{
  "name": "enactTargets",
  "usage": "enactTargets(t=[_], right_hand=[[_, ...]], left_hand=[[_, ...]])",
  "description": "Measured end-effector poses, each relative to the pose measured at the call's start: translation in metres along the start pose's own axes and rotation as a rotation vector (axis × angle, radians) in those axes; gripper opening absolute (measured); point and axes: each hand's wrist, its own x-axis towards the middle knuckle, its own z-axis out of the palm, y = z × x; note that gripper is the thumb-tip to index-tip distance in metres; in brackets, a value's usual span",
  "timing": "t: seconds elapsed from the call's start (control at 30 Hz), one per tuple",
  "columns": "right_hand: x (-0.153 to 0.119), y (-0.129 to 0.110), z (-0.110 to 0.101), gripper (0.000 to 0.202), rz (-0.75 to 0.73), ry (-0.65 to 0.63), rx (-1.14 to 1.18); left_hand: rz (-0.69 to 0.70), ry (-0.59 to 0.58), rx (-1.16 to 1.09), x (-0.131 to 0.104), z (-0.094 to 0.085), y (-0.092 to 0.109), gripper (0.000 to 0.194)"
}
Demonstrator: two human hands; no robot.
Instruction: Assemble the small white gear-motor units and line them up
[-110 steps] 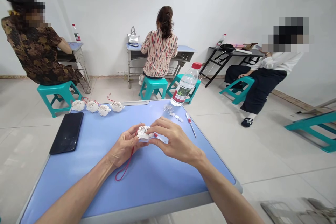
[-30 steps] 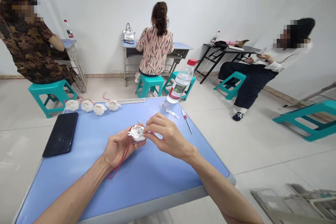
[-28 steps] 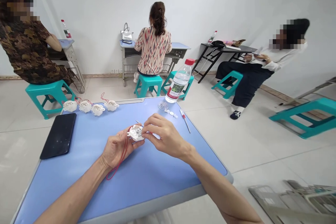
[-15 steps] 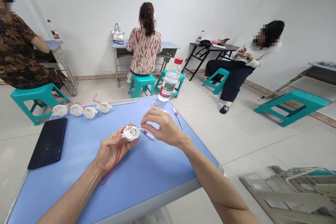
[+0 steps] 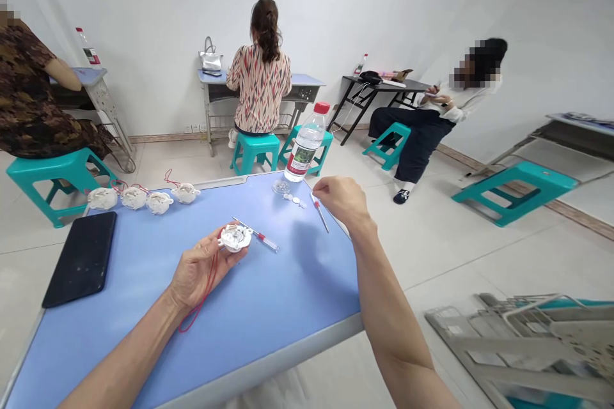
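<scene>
My left hand (image 5: 199, 267) holds a small round white part (image 5: 235, 238) above the blue table (image 5: 268, 313); a red wire (image 5: 199, 307) trails from the part past my wrist. A thin tool with a red band (image 5: 258, 235) lies on the table just right of that part. My right hand (image 5: 343, 199) is stretched to the table's far right edge. Its bent fingertips rest at the far end of a small screwdriver (image 5: 320, 215) lying flat there. Whether they pinch it is unclear. Tiny white pieces (image 5: 295, 199) and a clear round cap (image 5: 281, 188) sit just left of it.
A water bottle (image 5: 304, 150) stands at the far edge. Several white parts with red wires (image 5: 137, 198) line the far left, with a black phone (image 5: 79, 259) nearer. Three other people sit on teal stools at desks beyond. A metal rack (image 5: 527, 345) is on the floor right.
My right hand has left the white part and moved right and away to the screwdriver. The red-banded tool now lies on the table. My view has turned right.
</scene>
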Motion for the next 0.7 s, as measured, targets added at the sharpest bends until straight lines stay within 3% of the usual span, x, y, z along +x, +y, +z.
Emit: enactTargets(t=[0.13,0.7], right_hand=[[0.008,0.002,0.010,0.019,0.065,-0.145,-0.098],[0.009,-0.011,0.028,0.022,0.131,-0.241,-0.190]], left_hand=[[-0.006,0.021,-0.004,0.000,0.002,0.000,0.041],[0.001,-0.002,-0.002,0.000,-0.002,-0.001,0.039]])
